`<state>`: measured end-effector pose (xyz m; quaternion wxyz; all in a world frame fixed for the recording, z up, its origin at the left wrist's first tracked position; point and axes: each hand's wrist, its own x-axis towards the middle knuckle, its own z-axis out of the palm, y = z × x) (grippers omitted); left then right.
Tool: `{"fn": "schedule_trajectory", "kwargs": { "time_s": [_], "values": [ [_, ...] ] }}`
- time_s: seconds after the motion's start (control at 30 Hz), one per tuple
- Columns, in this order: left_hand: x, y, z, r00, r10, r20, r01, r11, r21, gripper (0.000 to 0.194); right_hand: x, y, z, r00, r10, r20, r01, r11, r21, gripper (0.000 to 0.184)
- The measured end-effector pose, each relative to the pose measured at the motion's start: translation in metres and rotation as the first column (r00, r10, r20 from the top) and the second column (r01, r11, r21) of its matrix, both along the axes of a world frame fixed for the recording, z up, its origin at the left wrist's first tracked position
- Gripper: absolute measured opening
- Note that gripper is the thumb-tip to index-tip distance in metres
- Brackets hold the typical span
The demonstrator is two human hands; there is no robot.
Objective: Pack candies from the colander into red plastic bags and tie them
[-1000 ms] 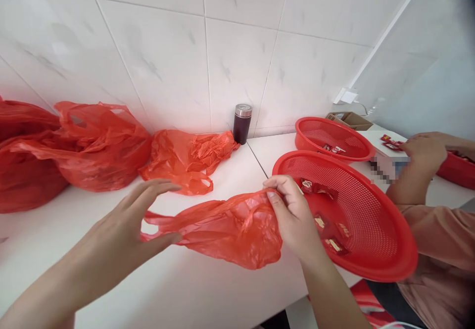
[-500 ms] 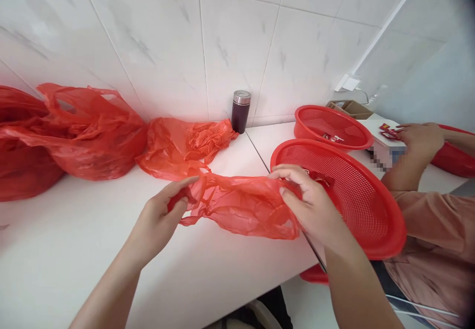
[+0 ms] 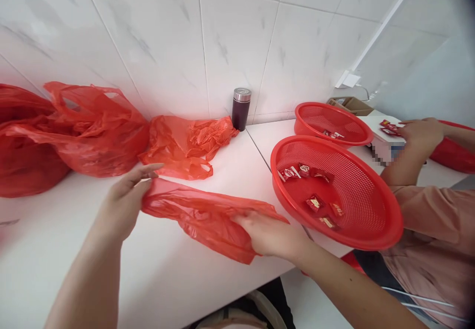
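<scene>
A thin red plastic bag (image 3: 211,215) is stretched sideways above the white table. My left hand (image 3: 128,198) pinches its left end between thumb and fingers. My right hand (image 3: 265,232) reaches into the bag's right side, its fingers pointing left and partly covered by the film; they look stretched out rather than closed. Just right of the bag stands a large red perforated basket (image 3: 365,190) with several small red wrapped packets (image 3: 314,203) on its bottom.
Along the tiled wall stand full red bags (image 3: 100,146), a pile of flat red bags (image 3: 174,141) and a dark flask (image 3: 241,111). A second red basket (image 3: 334,114) sits behind the first. At right, a co-worker's hand (image 3: 423,133) holds red packets over a scale (image 3: 386,146).
My left hand has drawn the bag's end left and pinched it. My right hand has moved left and down into the bag, uncovering the packets in the basket.
</scene>
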<state>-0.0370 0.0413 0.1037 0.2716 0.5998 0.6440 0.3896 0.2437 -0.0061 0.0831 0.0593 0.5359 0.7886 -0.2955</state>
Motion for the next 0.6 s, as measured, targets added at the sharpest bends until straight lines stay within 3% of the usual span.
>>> {"fn": "schedule_trajectory", "kwargs": {
  "time_s": [0.07, 0.1, 0.17, 0.2, 0.27, 0.33, 0.4, 0.47, 0.5, 0.6],
  "values": [
    [0.017, -0.011, 0.004, 0.988, 0.079, -0.132, -0.050, 0.977, 0.208, 0.029, -0.003, 0.002, 0.008, 0.998, 0.051, 0.033, -0.053, 0.997, 0.047, 0.051],
    [0.029, -0.019, 0.007, 0.976, 0.086, -0.199, -0.010, 0.934, 0.356, 0.023, -0.005, 0.005, 0.010, 0.995, 0.073, 0.063, -0.077, 0.995, 0.067, 0.048],
    [0.052, -0.035, 0.007, 0.934, -0.016, -0.356, 0.209, 0.835, 0.509, 0.018, -0.009, 0.009, 0.012, 0.988, 0.101, 0.115, -0.110, 0.991, 0.078, 0.048],
    [0.063, -0.041, 0.003, 0.885, -0.088, -0.457, 0.332, 0.808, 0.487, 0.018, -0.010, 0.010, 0.010, 0.986, 0.106, 0.127, -0.116, 0.991, 0.072, 0.051],
    [0.075, -0.042, -0.012, 0.740, -0.211, -0.639, 0.488, 0.822, 0.294, 0.017, -0.010, 0.009, 0.003, 0.986, 0.109, 0.129, -0.116, 0.992, 0.052, 0.063],
    [0.074, -0.030, -0.034, 0.624, -0.247, -0.741, 0.457, 0.885, 0.090, 0.014, -0.005, 0.006, -0.006, 0.988, 0.108, 0.113, -0.110, 0.994, 0.012, 0.076],
    [0.059, -0.011, -0.054, 0.564, -0.223, -0.795, 0.322, 0.946, -0.037, 0.016, 0.005, 0.003, -0.015, 0.991, 0.096, 0.097, -0.093, 0.995, -0.032, 0.085],
    [0.036, 0.004, -0.063, 0.585, -0.235, -0.776, 0.218, 0.967, -0.128, 0.025, 0.016, 0.001, -0.021, 0.993, 0.089, 0.074, -0.084, 0.995, -0.060, 0.090],
    [0.024, 0.008, -0.063, 0.608, -0.277, -0.744, 0.226, 0.959, -0.172, 0.029, 0.021, 0.002, -0.022, 0.995, 0.085, 0.055, -0.081, 0.995, -0.063, 0.090],
    [-0.004, 0.008, -0.054, 0.664, -0.433, -0.609, 0.378, 0.898, -0.226, 0.041, 0.032, 0.006, -0.018, 0.997, 0.064, -0.047, -0.069, 0.993, -0.097, 0.082]
  ]
}}
